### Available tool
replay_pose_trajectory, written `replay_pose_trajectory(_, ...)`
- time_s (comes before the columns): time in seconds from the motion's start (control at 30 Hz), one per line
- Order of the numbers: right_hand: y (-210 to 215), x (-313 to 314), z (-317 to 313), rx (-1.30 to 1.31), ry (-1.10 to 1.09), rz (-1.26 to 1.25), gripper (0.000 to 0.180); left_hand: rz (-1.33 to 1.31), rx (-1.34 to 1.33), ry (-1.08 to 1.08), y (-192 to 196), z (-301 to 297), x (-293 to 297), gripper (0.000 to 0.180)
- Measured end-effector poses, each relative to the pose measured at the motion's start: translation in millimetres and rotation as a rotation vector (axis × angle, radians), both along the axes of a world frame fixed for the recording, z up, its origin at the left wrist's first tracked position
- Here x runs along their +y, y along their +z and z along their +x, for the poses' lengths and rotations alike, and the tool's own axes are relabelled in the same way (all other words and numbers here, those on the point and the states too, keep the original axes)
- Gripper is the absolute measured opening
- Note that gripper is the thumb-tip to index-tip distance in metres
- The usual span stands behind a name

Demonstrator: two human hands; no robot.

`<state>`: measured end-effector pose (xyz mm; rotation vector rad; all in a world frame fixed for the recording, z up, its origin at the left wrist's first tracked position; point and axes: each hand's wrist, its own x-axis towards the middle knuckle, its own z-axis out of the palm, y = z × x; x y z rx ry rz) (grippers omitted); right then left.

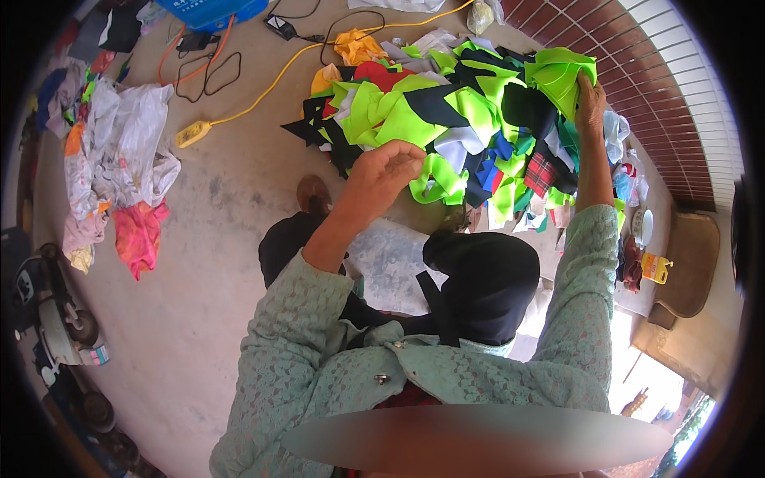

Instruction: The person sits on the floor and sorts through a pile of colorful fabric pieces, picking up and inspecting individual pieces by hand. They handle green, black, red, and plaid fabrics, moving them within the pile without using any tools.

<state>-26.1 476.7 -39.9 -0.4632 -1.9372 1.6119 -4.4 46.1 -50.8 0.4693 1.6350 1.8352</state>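
Observation:
A large pile of fabric scraps (398,119) lies on the floor ahead of me, mostly lime green and black, with grey, blue, red and plaid pieces mixed in. My right hand (590,107) reaches to the pile's far right side and grips a lime green fabric piece (559,73) by its edge, fingers partly hidden behind it. My left hand (386,174) hovers before the near left part of the pile. Its fingers are curled in toward the thumb, and no cloth shows in them.
A yellow power strip (194,134) with its cord lies left of the pile. Farther left are white plastic bags (127,135) and a pink cloth (141,235). A blue crate (211,12) stands at the back. A tiled wall (645,72) and a yellow jug (656,268) are on the right.

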Motion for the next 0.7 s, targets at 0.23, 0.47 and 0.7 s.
replay_pose_trajectory(0.23, 31.6, -52.6, 26.0, 0.158, 0.128, -0.471, 0.03, -0.021, 0.105, 0.076, 3.3, 1.9, 1.8, 0.03)
replay_pose_trajectory(0.47, 40.9, -142.8, 71.7, 0.342, 0.34, -0.805, 0.026, 0.043, 0.232, 0.046, 22.3, 6.8, -1.4, 0.076)
replay_pose_trajectory(0.7, 30.1, -231.8, 87.9, 0.228, 0.278, -1.042, 0.027, 0.447, -0.01, -0.055, 30.0, 25.3, -14.7, 0.054)
